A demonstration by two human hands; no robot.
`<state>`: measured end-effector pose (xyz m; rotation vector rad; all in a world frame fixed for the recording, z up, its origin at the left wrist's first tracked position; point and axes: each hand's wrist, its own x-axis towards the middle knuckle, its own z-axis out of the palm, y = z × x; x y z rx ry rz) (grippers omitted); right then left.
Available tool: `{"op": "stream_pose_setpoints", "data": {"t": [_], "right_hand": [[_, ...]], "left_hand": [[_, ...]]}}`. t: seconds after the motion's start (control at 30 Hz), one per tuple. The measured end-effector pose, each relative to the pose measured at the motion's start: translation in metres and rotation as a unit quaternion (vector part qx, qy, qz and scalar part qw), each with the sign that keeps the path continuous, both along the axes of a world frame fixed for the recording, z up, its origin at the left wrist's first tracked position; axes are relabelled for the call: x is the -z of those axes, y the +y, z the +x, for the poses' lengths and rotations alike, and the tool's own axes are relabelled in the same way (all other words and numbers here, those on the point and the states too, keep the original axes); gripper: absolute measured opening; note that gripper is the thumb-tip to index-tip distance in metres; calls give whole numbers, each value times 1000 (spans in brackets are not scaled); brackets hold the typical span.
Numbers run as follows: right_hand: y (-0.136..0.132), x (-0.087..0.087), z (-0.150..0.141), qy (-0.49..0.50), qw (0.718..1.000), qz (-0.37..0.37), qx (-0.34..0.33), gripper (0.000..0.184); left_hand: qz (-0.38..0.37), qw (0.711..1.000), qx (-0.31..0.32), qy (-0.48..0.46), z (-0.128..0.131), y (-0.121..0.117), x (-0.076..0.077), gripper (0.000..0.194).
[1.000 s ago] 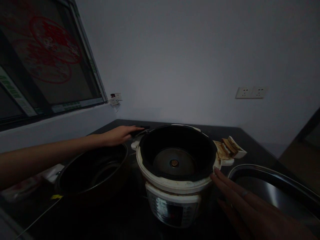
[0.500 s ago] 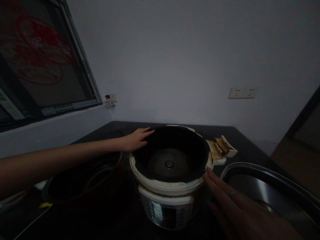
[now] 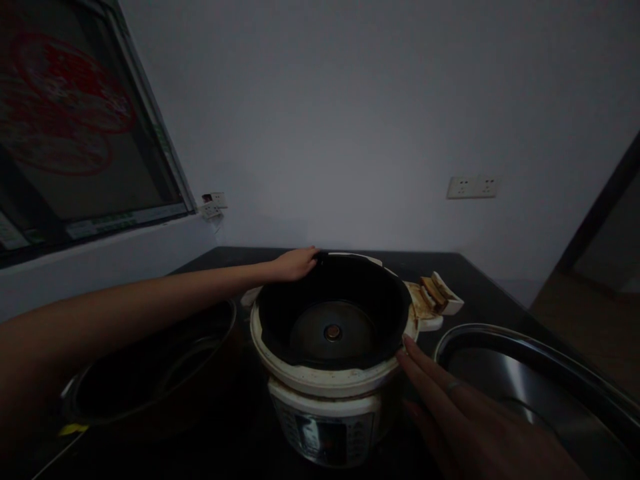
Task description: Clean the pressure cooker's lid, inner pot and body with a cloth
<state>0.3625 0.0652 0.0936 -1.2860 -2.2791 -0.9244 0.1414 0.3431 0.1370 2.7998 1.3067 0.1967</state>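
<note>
Blk counter [image 3: 483,300]; L hand [image 3: 297,263] on cooker [image 3: 330,384].

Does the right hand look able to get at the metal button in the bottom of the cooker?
Probably yes. The right hand is at the near right rim of the cooker, whose top is open. Nothing covers the metal button, and the left hand seems clear.

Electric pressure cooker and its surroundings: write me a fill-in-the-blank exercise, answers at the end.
1. The left hand is at the far-left rim of the electric pressure cooker; the fingers at its near-right rim belong to the ____ hand.
2. In the view, the dark pot stands to the ____ of the cooker.
3. The decorations on the window are coloured ____.

Missing words: right; left; red.
</note>
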Motion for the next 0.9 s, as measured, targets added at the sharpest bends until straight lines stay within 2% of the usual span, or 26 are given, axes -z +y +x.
{"op": "stream_pose_setpoints", "data": {"t": [0.1, 0.23, 0.33, 0.43, 0.57, 0.7, 0.77, 0.9], "right_hand": [[-1, -2, 0, -2, 1000, 3, -3, 41], [-1, 1, 4, 6, 1000, -22, -5, 41], [-1, 4, 6, 40, 998, -45, 0, 41], [-1, 6, 5, 37, 998, -44, 2, 41], [-1, 5, 1, 3, 1000, -23, 5, 42], [-2, 3, -2, 0, 1000, -12, 8, 43], [-2, 3, -2, 3, 1000, -13, 12, 44], [-1, 3, -3, 6, 1000, -8, 11, 44]], "left_hand": [[6, 1000, 21, -20, 21, 0, -11, 40], [23, 998, -1, -52, 44, 15, -42, 36], [39, 994, -71, -67, 39, 32, -68, 35], [15, 990, -132, -48, 19, 43, -78, 33], [-48, 986, -157, 6, -4, 47, -70, 31], [3, 986, -166, 18, -6, 49, -62, 33], [25, 987, -156, 20, -2, 46, -56, 34], [-1, 995, -91, 45, 5, 24, -30, 33]]}}
